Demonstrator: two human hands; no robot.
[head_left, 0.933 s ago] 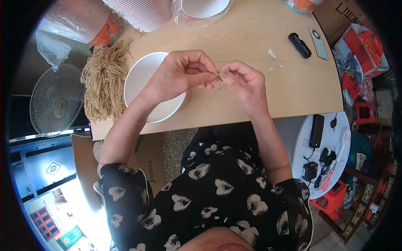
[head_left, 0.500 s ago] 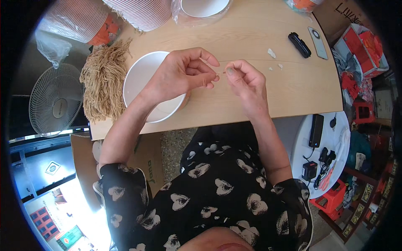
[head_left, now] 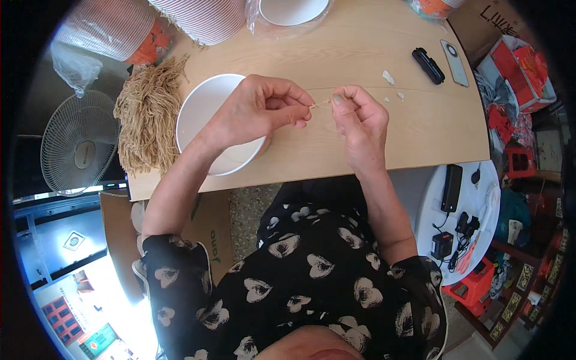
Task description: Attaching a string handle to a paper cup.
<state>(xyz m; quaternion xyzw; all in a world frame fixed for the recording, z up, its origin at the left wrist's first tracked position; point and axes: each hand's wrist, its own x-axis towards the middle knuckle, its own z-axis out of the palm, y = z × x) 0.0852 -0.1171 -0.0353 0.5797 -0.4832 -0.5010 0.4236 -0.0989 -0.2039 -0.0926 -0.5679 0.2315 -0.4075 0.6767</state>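
Both hands meet above the light wooden bench [head_left: 336,57], just to the right of a large white tub [head_left: 195,114]. The left hand [head_left: 255,111] pinches one end of a thin tan strand [head_left: 323,104] between thumb and forefinger, its other fingers curled beneath. The right hand [head_left: 364,123] grips the other end between thumb and bent forefinger, the rest of its fingers folded in. The short strand spans the small gap between the fingertips, clear of the bench top; its finer detail is too small to make out.

The left wrist and forearm pass over the tub, hiding part of its rim. Against the tub's left side lies a thick bundle of tan strands [head_left: 147,117], near the bench's left edge. Behind it, a tilted stack of bowls [head_left: 108,27] with an orange pattern stands beside another tall stack of paper bowls [head_left: 201,21], and a white bowl [head_left: 293,9] sits in clear plastic.

Past the right hand, a few white scraps [head_left: 389,77] lie on the bench, with a black case [head_left: 428,66] and a phone [head_left: 455,63] farther right. A fan [head_left: 81,153] stands left of the bench.
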